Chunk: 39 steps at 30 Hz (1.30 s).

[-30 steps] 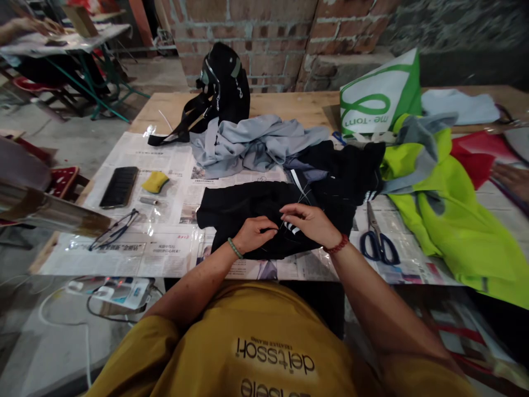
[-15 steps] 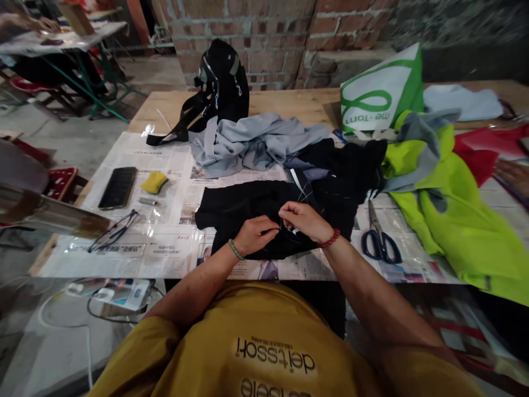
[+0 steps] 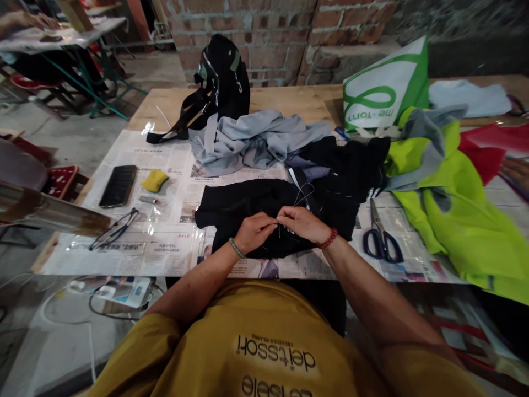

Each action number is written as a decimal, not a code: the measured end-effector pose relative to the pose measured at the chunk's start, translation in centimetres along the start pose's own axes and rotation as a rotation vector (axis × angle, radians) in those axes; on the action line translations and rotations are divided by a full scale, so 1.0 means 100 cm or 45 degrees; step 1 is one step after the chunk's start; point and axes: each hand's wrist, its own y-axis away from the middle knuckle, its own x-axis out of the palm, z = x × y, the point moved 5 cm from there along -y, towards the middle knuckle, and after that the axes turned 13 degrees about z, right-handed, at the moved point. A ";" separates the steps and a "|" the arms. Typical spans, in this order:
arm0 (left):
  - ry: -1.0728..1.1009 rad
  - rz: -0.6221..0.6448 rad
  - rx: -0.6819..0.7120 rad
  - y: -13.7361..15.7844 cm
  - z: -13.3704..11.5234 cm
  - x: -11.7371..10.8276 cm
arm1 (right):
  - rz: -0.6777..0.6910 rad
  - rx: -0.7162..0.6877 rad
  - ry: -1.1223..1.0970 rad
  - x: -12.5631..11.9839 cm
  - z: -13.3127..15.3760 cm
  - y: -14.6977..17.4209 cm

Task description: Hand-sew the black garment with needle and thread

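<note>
A black garment (image 3: 235, 201) lies bunched on the newspaper in front of me. My left hand (image 3: 255, 231), a green bead bracelet at its wrist, pinches a bit of the black cloth between thumb and forefinger. Touching those fingertips, my right hand (image 3: 305, 222) wears a red bracelet and is closed in a pinch. Fine white thread (image 3: 305, 191) loops above its knuckles, and a thin strand hangs below its fingertips. Any needle there is too small to make out. Right of the garment lie scissors (image 3: 382, 240) with dark blue handles.
Grey cloth (image 3: 260, 140) and a black bag (image 3: 227, 77) lie behind the garment. On the left are a phone (image 3: 118, 186), a yellow sponge (image 3: 154, 180) and glasses (image 3: 113, 229). A neon-yellow garment (image 3: 463, 204) hangs over the right edge; another person's hand (image 3: 516, 167) shows beyond.
My right hand has come down and slightly left, so its fingertips now meet those of my left hand. The thread loop above it has changed shape.
</note>
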 end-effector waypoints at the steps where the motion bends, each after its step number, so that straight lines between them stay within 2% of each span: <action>1: 0.005 0.009 -0.013 -0.001 0.001 0.000 | 0.004 0.004 0.005 0.000 0.000 0.000; 3: 0.017 0.026 -0.043 -0.002 0.002 -0.001 | 0.003 -0.004 0.025 0.000 0.000 0.001; 8: 0.033 0.020 -0.081 -0.002 0.002 -0.001 | -0.063 -0.180 0.249 -0.004 0.008 0.005; 13: 0.059 -0.006 -0.125 -0.002 0.003 -0.001 | -0.065 -0.263 0.362 -0.004 0.011 0.006; 15: 0.099 -0.005 -0.164 -0.003 0.005 -0.003 | -0.232 -0.321 0.347 -0.009 0.015 0.011; 19: 0.200 0.027 -0.237 -0.006 0.010 -0.004 | -0.677 -0.438 0.306 -0.017 0.022 0.035; 22: 0.262 0.050 -0.285 -0.007 0.014 -0.004 | -0.796 -0.548 0.377 -0.008 0.023 0.051; 25: 0.290 0.077 -0.297 -0.007 0.016 -0.003 | -0.800 -0.615 0.572 0.008 0.019 0.057; 29: 0.311 0.089 -0.292 -0.007 0.016 -0.003 | -0.763 -0.605 0.788 0.022 0.007 0.053; 35: 0.318 0.111 -0.278 -0.007 0.016 -0.002 | -0.710 -0.582 0.856 0.029 -0.006 0.043; 39: 0.327 0.169 -0.243 -0.007 0.014 0.001 | -0.747 -0.585 0.850 0.031 -0.009 0.040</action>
